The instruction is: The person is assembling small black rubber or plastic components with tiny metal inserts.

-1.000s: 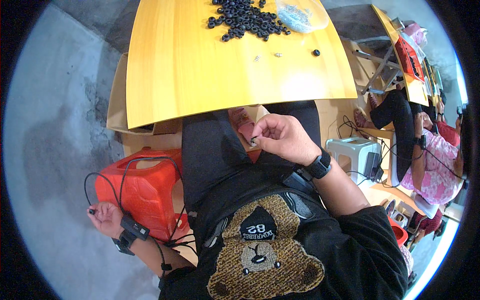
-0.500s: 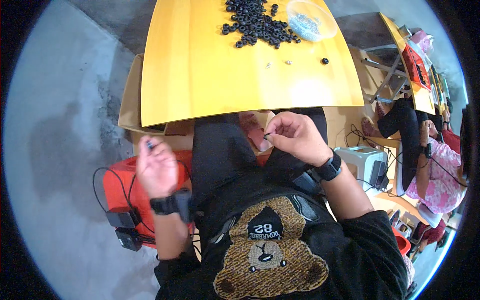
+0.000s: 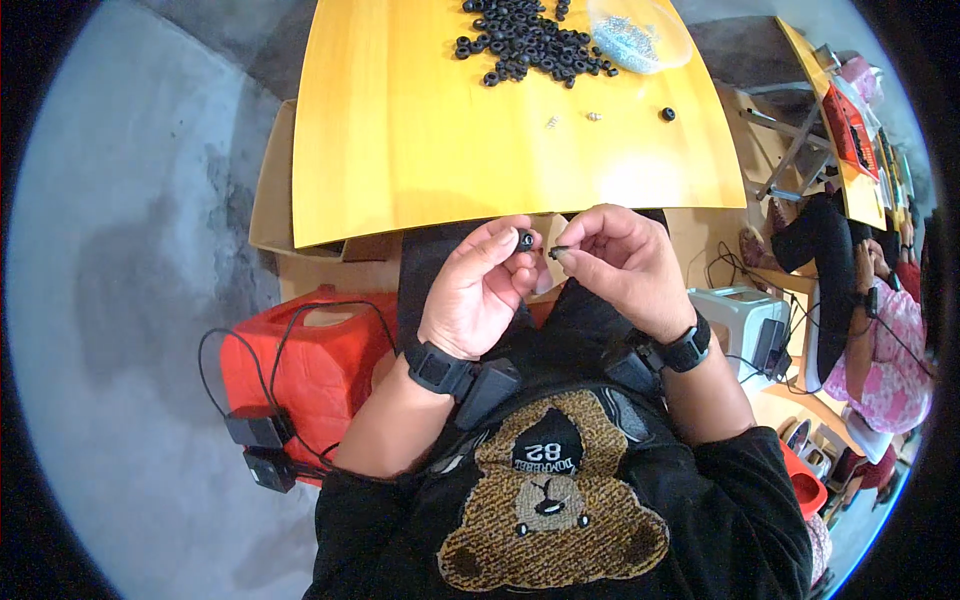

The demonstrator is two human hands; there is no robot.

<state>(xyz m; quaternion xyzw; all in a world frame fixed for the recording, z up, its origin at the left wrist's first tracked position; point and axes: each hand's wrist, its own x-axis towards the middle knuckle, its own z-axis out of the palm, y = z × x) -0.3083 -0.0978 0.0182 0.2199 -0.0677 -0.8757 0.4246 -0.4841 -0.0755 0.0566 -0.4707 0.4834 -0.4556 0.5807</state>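
My left hand (image 3: 468,295) pinches a small round black part with a hole in its end (image 3: 525,240) between thumb and fingers. Facing it, my right hand (image 3: 630,272) grips a small dark piece (image 3: 558,252) at its fingertips; its exact kind is too small to tell. The two parts are close but apart, held above my lap just off the table's near edge. On the yellow table (image 3: 400,130) lie a heap of black ring-shaped parts (image 3: 530,45), a single black part (image 3: 668,114) and two tiny metal springs (image 3: 594,116).
A clear plastic bowl (image 3: 680,48) of small silvery pieces stands beside the heap. A cardboard box (image 3: 272,190) is under the table's left side. A red stool (image 3: 300,350) with cables is at my left, a pale stool (image 3: 735,310) at my right. Other people sit farther right.
My left hand has swung right and inward from the far left, bringing its black part close to my right hand. My right hand has shifted slightly right and up. The whole view has shifted a little.
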